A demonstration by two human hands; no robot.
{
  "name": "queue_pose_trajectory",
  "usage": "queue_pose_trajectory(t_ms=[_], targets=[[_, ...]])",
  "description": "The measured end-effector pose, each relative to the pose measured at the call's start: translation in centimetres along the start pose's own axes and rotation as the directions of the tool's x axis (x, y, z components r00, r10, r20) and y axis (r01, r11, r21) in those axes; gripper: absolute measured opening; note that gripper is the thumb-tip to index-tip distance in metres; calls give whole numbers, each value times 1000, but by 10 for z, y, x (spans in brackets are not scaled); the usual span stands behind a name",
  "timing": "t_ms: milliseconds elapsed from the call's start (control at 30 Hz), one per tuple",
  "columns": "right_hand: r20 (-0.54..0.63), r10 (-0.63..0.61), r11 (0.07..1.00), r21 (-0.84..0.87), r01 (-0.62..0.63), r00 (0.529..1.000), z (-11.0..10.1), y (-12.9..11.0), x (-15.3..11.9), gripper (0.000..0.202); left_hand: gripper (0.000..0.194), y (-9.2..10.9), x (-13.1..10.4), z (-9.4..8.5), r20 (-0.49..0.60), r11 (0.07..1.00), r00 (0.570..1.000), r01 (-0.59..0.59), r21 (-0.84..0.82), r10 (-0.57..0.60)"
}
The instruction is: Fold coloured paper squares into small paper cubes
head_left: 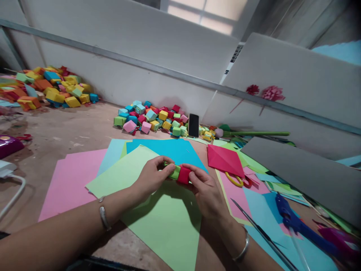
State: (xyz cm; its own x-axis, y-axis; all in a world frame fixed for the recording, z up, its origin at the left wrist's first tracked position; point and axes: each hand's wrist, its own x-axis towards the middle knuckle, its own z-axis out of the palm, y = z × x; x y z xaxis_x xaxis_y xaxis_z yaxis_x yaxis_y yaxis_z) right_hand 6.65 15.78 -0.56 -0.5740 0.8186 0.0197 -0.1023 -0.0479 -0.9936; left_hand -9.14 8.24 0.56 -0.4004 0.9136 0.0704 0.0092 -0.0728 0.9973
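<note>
Between my two hands is a small folded paper box, one half green and the other half red. The green paper piece is pinched by my left hand, thumb on top. The red paper piece sits in the fingers of my right hand. The two pieces touch, end to end; whether they are joined I cannot tell. Beneath them lie light green paper sheets, with a blue sheet behind and a pink sheet to the left.
Folded paper cubes lie in a large heap at the back left and a smaller heap at the back middle, beside a phone. On the right are a red folded paper, scissors, a blue glue gun and a long pointed metal tool.
</note>
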Motion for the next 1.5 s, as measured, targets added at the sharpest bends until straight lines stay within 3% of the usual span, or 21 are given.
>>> queue_pose_trajectory(t_ms=[267, 433, 600, 700, 867, 1067, 1267, 1367, 1500], targets=[[65, -61, 972, -224, 74, 996, 5, -5, -1, 45, 31, -2, 0, -3, -18, 991, 994, 110, -83, -112], [58, -88, 971, -218, 98, 994, 8, -3, -2, 42, 45, -6, -1, -3, 5, 976, 985, 171, -134, -172], [48, -139, 975, -169, 145, 989, 11, 5, 0, 44, 71, -6, -4, 5, -76, 947, 963, 237, -214, -259], [34, -152, 973, -170, 155, 988, 12, 4, -1, 46, 64, -4, -7, 10, -104, 920, 947, 265, -288, -305], [26, -169, 970, -170, 171, 985, 12, 4, -1, 48, 63, -8, -10, 11, -30, 925, 968, 230, -302, -251], [21, -170, 956, -238, 170, 985, 14, 2, -3, 45, 74, -3, -13, 8, 107, 987, 983, 155, -35, -150], [32, -171, 900, -402, 169, 985, 10, -5, -4, 48, 55, 9, -14, 5, 267, 996, 963, -3, 90, -21], [30, -164, 915, -369, 163, 986, 7, -4, -2, 43, 53, 9, -12, 3, 227, 995, 972, 81, -61, -65], [-8, -122, 970, -211, 118, 992, 7, -5, 0, 39, 52, 8, -5, -1, 162, 906, 965, 252, -340, -207]])
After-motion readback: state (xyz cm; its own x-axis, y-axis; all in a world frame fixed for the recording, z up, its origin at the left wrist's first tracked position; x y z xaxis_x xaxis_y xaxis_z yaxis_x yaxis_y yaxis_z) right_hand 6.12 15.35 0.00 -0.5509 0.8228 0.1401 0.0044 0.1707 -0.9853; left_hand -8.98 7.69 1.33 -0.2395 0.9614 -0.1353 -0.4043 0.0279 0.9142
